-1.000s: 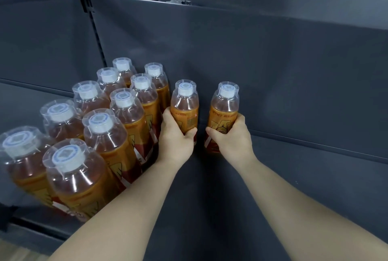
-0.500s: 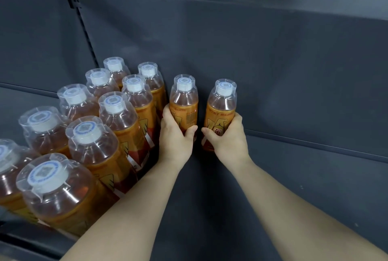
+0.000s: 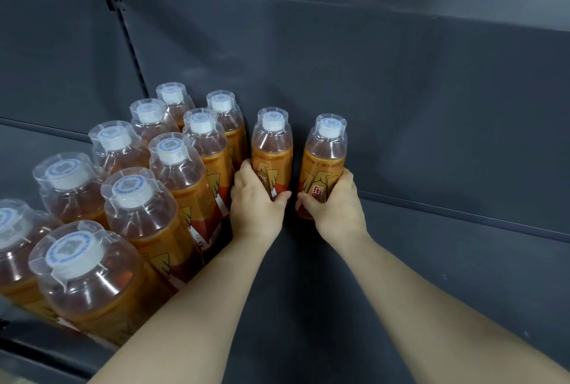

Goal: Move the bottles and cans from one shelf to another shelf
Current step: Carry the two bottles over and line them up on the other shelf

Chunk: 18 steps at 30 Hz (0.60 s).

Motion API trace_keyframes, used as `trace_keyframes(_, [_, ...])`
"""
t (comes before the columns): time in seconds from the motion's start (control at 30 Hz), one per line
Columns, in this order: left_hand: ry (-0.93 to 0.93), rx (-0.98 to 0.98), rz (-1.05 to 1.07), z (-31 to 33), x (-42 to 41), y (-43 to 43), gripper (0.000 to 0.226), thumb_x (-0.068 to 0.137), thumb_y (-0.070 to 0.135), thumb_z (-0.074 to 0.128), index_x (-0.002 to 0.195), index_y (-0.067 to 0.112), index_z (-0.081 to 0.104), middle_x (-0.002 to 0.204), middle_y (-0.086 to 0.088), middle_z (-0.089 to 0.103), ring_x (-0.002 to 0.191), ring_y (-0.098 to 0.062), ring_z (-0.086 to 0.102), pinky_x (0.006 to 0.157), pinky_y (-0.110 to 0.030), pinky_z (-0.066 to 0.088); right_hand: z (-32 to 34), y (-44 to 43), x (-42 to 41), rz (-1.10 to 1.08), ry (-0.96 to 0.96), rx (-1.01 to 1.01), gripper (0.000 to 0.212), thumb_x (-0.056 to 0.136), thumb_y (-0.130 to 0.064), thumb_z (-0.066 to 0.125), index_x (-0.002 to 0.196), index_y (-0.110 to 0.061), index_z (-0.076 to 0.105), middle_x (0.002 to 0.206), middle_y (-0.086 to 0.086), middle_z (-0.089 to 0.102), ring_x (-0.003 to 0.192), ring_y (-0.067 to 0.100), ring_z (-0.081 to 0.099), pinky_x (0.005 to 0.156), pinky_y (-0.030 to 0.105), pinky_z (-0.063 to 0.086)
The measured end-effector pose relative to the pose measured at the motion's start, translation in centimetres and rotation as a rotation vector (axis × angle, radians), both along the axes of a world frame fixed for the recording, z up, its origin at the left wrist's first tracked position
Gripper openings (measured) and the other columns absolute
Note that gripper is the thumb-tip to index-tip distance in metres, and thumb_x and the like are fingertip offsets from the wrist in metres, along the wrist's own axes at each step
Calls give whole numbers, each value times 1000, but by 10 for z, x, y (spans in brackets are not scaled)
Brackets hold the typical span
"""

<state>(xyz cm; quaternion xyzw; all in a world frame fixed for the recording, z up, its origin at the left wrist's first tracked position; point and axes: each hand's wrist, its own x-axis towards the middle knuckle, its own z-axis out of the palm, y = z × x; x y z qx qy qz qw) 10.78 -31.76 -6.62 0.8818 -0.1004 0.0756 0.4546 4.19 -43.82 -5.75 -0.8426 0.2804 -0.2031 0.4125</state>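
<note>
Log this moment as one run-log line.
left hand: grips left bottle | right hand: grips right bottle | both bottles upright by back panel | packed rows beside left hand

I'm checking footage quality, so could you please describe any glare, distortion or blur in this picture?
Head view: dim, even light; small glints on the nearest bottle, which the wide lens swells; left hand on left bottle, right hand on right bottle, both sharp.
</note>
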Motion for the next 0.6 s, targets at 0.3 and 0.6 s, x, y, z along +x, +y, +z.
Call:
trace_keyframes(0.3, [43,10,-28,0,3,-4,94,79,39,82,148,15,23,138,-10,50,119,-33,57,91,-45,52,2,3,7,-39,-12,5,73,84,-36,77,139,-17,34,132,2,47,111,20,56,84,36,52])
trace_keyframes(0.6, [61,17,-60,0,6,-11,88,86,31,76,151,17,17,138,-11,51,119,-33,58,90,-42,50,2,-2,6,-61,7,-23,70,85,-36,76,138,-17,35,131,4,47,111,22,56,81,34,49])
